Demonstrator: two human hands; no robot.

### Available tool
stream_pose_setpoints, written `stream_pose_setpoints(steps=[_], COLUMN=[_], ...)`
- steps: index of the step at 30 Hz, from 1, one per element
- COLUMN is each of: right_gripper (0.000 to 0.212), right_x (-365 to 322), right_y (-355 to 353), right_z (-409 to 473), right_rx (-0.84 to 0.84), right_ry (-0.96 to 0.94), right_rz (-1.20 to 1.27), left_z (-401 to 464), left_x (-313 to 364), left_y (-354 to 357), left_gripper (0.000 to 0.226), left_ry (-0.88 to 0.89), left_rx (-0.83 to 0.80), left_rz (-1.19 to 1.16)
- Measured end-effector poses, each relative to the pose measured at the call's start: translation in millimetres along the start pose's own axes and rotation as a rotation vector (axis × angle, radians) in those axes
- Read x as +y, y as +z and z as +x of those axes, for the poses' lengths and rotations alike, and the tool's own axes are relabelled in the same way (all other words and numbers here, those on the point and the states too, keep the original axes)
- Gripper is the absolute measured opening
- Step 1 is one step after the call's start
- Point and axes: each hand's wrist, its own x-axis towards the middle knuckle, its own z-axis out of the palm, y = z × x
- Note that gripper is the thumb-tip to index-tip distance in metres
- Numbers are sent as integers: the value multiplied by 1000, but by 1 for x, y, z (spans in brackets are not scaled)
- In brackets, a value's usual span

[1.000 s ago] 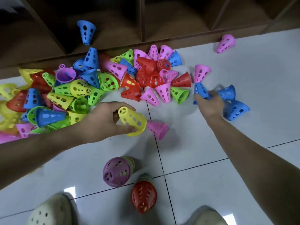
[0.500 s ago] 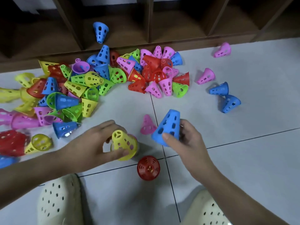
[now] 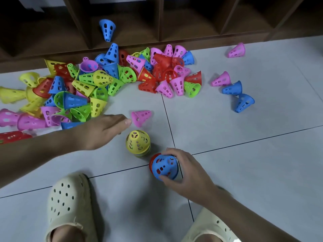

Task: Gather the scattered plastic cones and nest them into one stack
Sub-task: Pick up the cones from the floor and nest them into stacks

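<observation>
A big heap of perforated plastic cones [image 3: 97,84] in several colours lies on the tiled floor at the left and back. A short stack topped by a yellow cone [image 3: 138,143] stands upright before me. Beside it is a second stack with a red cone under a blue cone [image 3: 164,167]; my right hand [image 3: 185,175] grips that blue cone from the side. My left hand [image 3: 104,130] stretches flat with straight fingers, its tips almost touching a loose pink cone [image 3: 140,117] lying on its side.
A dark wooden shelf unit [image 3: 157,23] runs along the back, with a blue cone [image 3: 107,30] inside one bay. Loose pink cones [image 3: 236,50] and blue cones [image 3: 233,88] lie at the right. My two cream clogs [image 3: 70,203] are at the bottom.
My left hand let go of the yellow cone, now on its stack, and reached out towards the pink cone. My right hand brought the blue cone down onto the red stack.
</observation>
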Motion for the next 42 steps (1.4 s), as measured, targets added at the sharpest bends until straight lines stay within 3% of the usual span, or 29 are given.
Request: stream_pose_setpoints(steps=[2, 6, 16, 21, 27, 29, 33, 37, 42], right_gripper=[54, 54, 41, 20, 10, 9, 13, 14, 10], right_x=[7, 13, 34, 54, 89, 99, 111, 105, 82], right_y=[4, 3, -23, -37, -40, -40, -43, -49, -63], right_z=[1, 8, 33, 54, 87, 101, 131, 162, 208], right_rx=[-4, -13, 76, 153, 158, 137, 93, 45, -70], right_ry=[-58, -57, 28, 123, 182, 206, 223, 149, 67], right_rz=[-42, -25, 48, 96, 82, 71, 55, -1, -40], left_z=[16, 54, 140, 163, 185, 188, 169, 131, 72], left_x=[-7, -18, -33, -42, -55, -62, -77, -94, -132], left_y=[1, 7, 20, 24, 12, 8, 5, 4, 2], left_gripper=[95, 49, 73, 79, 76, 71, 59, 54, 56], left_ry=[-68, -142, -72, -62, -152, -221, -280, -193, -230], left_rx=[45, 71, -25, -60, -20, -102, -313, -399, -462], left_rz=[-52, 98, 546, 417, 590, 556, 540, 698, 656])
